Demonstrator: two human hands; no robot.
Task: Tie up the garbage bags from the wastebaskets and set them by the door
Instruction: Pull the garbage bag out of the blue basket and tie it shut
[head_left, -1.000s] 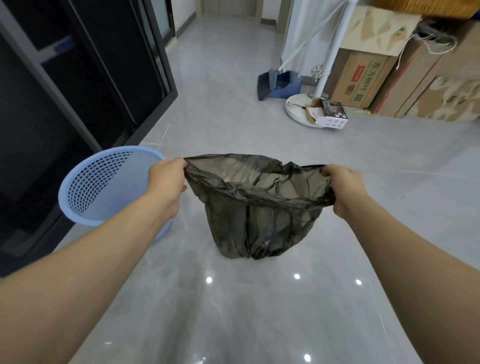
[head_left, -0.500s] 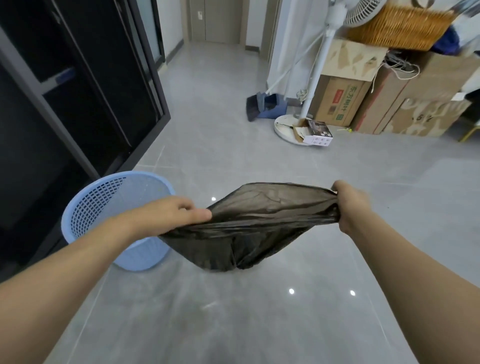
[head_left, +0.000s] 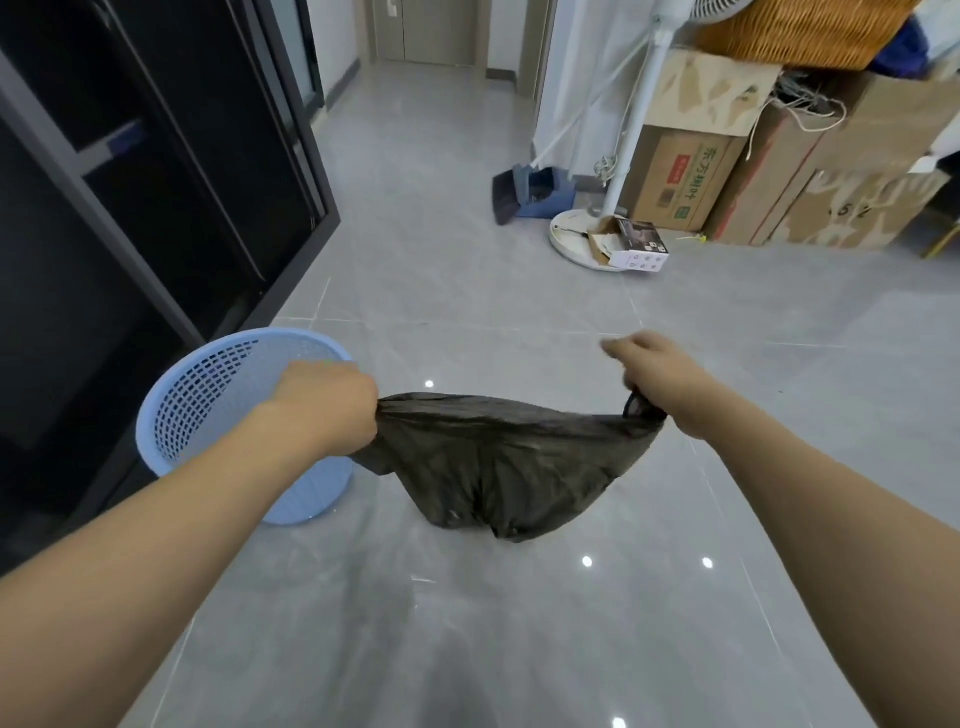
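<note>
My left hand (head_left: 332, 405) and right hand (head_left: 662, 384) mid-frame, fingers gripping opposite ends of the dark bag (head_left: 498, 462), stretched above the floor (head_left: 467, 623), blue basket (head_left: 208, 405) at left

The room was evenly and brightly lit from overhead, and small round ceiling lights showed as white glare spots on the glossy grey tiled floor (head_left: 467, 649), which also carried a soft, dim reflection of the dark crumpled plastic bag (head_left: 509, 467). Shadows were faint. The black glass-fronted cabinet (head_left: 130, 208) stayed very dark. The right hand (head_left: 660, 379) was smeared by motion blur at its fingers. Wide-angle distortion bent the cabinet's lines and stretched both forearms at the lower corners.
</note>
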